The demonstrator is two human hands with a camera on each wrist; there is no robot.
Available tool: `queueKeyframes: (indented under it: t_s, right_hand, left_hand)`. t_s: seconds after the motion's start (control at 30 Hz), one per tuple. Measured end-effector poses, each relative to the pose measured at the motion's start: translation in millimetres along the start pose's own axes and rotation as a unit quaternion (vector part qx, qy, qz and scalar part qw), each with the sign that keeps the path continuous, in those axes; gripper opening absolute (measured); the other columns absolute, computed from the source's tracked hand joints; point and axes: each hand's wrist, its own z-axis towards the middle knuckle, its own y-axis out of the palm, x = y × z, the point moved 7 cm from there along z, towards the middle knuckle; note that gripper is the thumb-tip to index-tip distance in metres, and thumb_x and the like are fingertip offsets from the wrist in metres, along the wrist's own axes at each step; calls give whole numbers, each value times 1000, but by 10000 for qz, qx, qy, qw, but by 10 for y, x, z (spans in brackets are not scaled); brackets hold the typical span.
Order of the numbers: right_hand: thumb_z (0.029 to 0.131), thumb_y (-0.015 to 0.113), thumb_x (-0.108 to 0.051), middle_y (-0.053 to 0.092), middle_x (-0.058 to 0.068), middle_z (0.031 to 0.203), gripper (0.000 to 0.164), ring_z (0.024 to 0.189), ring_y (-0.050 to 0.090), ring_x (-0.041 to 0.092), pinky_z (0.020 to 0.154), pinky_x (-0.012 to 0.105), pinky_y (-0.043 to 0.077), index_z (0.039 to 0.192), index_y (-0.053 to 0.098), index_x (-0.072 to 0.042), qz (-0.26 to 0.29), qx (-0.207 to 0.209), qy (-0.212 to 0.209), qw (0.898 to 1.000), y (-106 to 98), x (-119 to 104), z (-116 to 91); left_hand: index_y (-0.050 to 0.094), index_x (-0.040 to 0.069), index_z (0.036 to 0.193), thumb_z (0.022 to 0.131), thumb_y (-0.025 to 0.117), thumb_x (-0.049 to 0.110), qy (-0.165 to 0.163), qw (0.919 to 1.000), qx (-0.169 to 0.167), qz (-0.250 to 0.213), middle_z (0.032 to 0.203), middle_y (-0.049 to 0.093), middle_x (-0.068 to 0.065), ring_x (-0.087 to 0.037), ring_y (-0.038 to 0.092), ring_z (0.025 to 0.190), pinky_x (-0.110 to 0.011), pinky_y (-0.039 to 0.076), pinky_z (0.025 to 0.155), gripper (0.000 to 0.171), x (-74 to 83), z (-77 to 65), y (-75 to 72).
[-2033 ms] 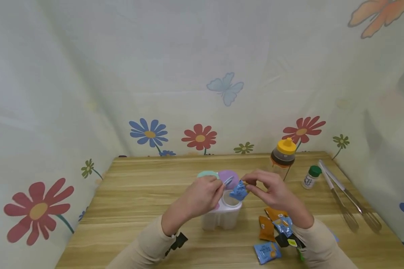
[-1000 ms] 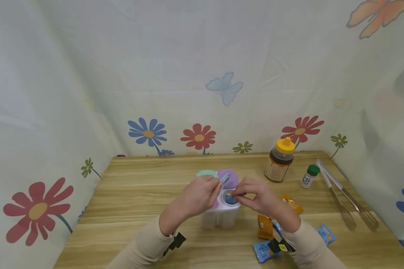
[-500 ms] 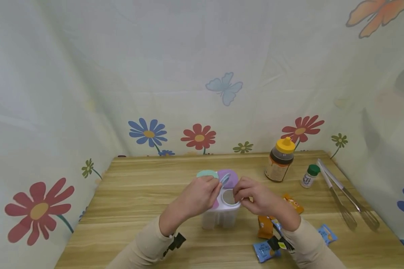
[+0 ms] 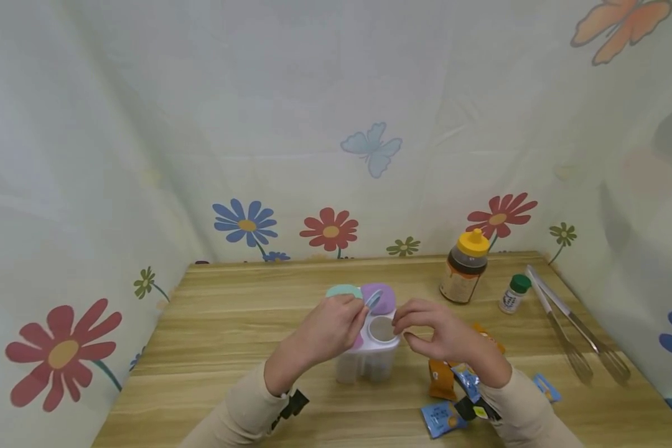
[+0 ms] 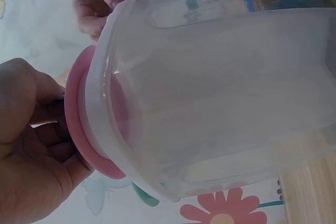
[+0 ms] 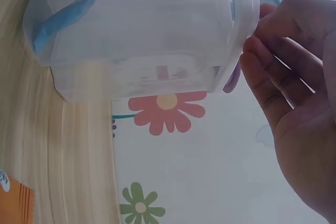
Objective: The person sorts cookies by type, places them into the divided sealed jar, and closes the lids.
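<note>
My left hand (image 4: pixel 331 325) pinches a light blue lid (image 4: pixel 374 300) above a clear, compartmented container (image 4: pixel 364 364) with a white top. Purple (image 4: pixel 382 298), mint (image 4: pixel 344 290) and pink (image 5: pixel 79 124) lids cover its other openings. The uncovered round opening (image 4: pixel 382 329) faces up beside my right hand (image 4: pixel 439 331), whose fingertips are right at the rim with nothing between them. Through the wall in the right wrist view, a blue snack packet (image 6: pixel 71 17) lies inside at the bottom of that compartment.
Orange (image 4: pixel 442 379) and blue packets (image 4: pixel 443 419) lie below my right forearm. Farther back stand a yellow-capped bottle (image 4: pixel 465 270) and a green-capped shaker (image 4: pixel 514 294). Long metal tongs (image 4: pixel 579 326) lie along the table's right side, and a printed curtain hangs behind.
My right hand has lowered a blue packet into the round opening and let go, then drawn slightly right with fingers loosened. My left hand keeps the light blue lid nearly still.
</note>
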Motion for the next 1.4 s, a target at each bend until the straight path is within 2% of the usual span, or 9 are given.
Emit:
queueKeyframes:
  t_s: [0.3, 0.5, 0.8, 1.03, 1.27, 1.4]
  right_hand:
    - [77, 73, 3, 68, 0, 99, 32, 86, 62, 11, 77, 24, 52, 104, 68, -14, 52, 80, 359, 9993, -22, 31, -130]
    - [75, 76, 3, 69, 1, 101, 38, 90, 65, 13, 78, 25, 53, 108, 69, -14, 99, 157, 383, 9991, -21, 50, -195]
    - [77, 78, -3, 70, -1, 100, 34, 85, 64, 14, 73, 29, 55, 107, 69, -17, 166, -173, 895, 9957, 71, 102, -316]
    - [75, 79, -1, 68, -4, 100, 39, 85, 62, 8, 71, 29, 55, 108, 67, -17, 126, -175, 860, 9961, 127, 114, -403]
    - [81, 77, -6, 67, -11, 104, 36, 88, 62, 4, 73, 27, 55, 111, 66, -23, 312, -326, 994, 9940, 130, 80, -439]
    - [79, 77, -2, 68, -6, 101, 35, 86, 62, 5, 72, 26, 55, 108, 66, -19, 309, -309, 915, 9948, 111, 26, -452]
  left_hand:
    - [64, 9, 81, 94, 62, 14, 49, 10000, 30, 1, 66, 45, 6, -7, 42, 61, -14, 38, 55, 14, 32, -5, -14]
    - [62, 9, 79, 94, 62, 14, 19, 10000, 76, 18, 65, 44, 5, -7, 41, 60, -15, 37, 54, 16, 17, -14, -16]
    - [63, 8, 81, 95, 61, 15, -16, 9999, -28, 99, 66, 46, 4, -7, 42, 60, -15, 38, 54, 16, 16, -13, -3]
    - [62, 8, 80, 95, 61, 14, -36, 9999, 7, 118, 65, 45, 4, -7, 41, 60, -15, 37, 53, 16, 18, -22, -24]
    - [62, 9, 82, 96, 60, 16, -122, 9997, -173, 111, 67, 44, 6, -7, 42, 61, -14, 37, 55, 16, 5, -27, -7]
    - [63, 9, 83, 97, 59, 17, -145, 9996, -234, 73, 67, 45, 6, -7, 42, 61, -12, 37, 55, 16, 12, -27, -1]
